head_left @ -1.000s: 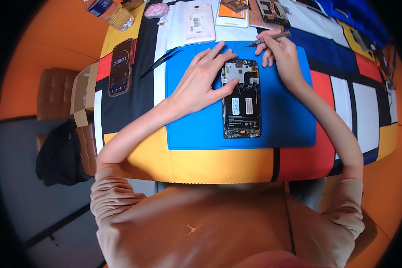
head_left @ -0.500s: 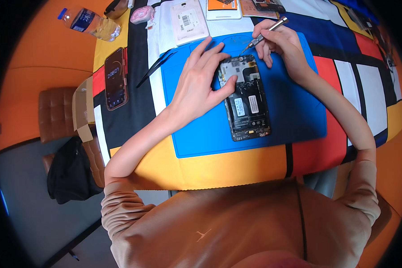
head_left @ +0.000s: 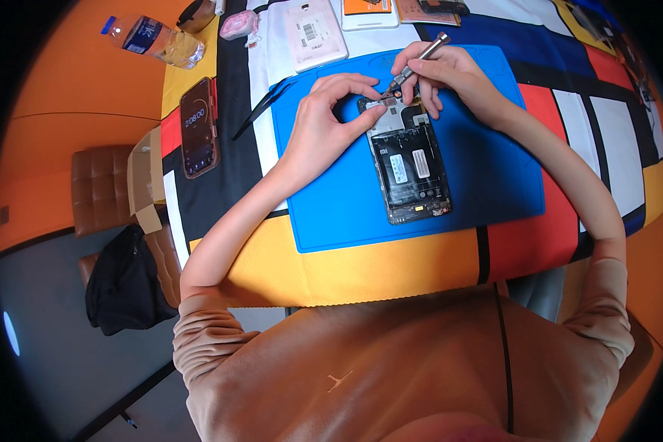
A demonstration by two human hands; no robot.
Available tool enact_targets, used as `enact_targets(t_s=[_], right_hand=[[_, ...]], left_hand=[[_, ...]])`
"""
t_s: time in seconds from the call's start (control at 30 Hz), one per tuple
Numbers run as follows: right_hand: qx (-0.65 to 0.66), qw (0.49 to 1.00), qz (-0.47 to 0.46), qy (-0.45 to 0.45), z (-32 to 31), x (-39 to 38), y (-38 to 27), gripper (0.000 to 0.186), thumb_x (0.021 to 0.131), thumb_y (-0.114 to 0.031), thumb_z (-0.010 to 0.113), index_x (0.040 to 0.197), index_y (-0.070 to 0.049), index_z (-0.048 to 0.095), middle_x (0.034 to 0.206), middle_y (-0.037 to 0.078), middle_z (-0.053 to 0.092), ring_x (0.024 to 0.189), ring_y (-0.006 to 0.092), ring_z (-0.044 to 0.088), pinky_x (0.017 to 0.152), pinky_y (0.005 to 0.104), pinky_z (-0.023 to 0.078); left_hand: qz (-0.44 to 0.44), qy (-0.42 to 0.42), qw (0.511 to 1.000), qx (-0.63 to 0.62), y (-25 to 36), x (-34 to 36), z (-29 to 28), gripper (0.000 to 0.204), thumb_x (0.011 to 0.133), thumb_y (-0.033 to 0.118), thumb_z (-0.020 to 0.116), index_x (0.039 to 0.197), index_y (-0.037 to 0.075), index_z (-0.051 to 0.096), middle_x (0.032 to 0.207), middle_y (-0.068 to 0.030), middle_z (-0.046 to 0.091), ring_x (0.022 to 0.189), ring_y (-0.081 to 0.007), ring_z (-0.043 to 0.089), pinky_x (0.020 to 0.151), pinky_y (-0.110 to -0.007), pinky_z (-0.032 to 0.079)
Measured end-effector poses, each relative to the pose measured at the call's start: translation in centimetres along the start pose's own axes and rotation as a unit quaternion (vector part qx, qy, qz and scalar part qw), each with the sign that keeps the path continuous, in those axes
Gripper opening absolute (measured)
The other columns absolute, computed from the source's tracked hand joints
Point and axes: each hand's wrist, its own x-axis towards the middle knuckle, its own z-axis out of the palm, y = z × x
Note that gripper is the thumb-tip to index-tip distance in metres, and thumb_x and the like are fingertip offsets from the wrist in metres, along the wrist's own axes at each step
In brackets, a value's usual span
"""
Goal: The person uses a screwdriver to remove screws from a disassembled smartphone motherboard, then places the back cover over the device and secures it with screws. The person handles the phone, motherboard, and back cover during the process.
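While pressing down beside the camera end of the opened smartphone point(head_left: 409, 168), now working the precision screwdriver point(head_left: 414, 63) right at its top edge.

Having drawn closer than a moment ago, when lifted clear above the phone: right hand point(head_left: 449, 77) pinching the screwdriver shaft, tip now touching the upper left corner; left hand point(head_left: 324, 125) curled, forefinger and thumb bracing that same corner rather than lying flat across it. Lying back-open and slightly tilted on the blue mat point(head_left: 331, 214) on the bench point(head_left: 390, 272), suggesting screw work under way. Nearby, apart: white back cover point(head_left: 315, 33), black phone point(head_left: 199, 127), water bottle point(head_left: 155, 40).
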Motion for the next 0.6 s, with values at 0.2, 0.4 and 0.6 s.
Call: enact_targets(t_s=[0.2,0.4,0.6], right_hand=[[-0.004,1.000,-0.006,0.005,0.09,-0.03,-0.02,0.034,0.106,-0.033,0.048,0.113,-0.005,0.064,0.083,0.009,0.071,0.052,0.0072,0.062,0.049,0.0169,0.041],[-0.005,1.000,-0.010,0.002,0.00,-0.01,0.04,0.034,0.106,-0.034,0.049,0.114,-0.005,0.065,0.083,0.009,0.072,0.052,0.0071,0.062,0.049,0.0171,0.041],[-0.008,1.000,-0.005,0.002,0.10,-0.06,-0.01,0.034,0.105,-0.035,0.051,0.115,-0.005,0.066,0.083,0.009,0.072,0.053,0.0068,0.062,0.049,0.0172,0.041]], left_hand=[[0.018,0.009,1.000,0.010,-0.23,0.13,0.10,0.015,0.087,0.016,0.079,0.096,0.005,0.075,0.119,-0.0075,0.072,0.118,-0.0226,0.061,0.106,-0.037,0.043],[0.027,0.022,0.999,0.006,-0.52,0.17,0.19,0.015,0.085,0.017,0.079,0.094,0.005,0.076,0.114,-0.0097,0.073,0.114,-0.0265,0.062,0.102,-0.039,0.045],[0.021,0.018,1.000,0.004,-0.22,0.19,0.09,0.016,0.085,0.018,0.079,0.094,0.005,0.076,0.114,-0.0093,0.073,0.115,-0.0260,0.061,0.102,-0.039,0.045]])
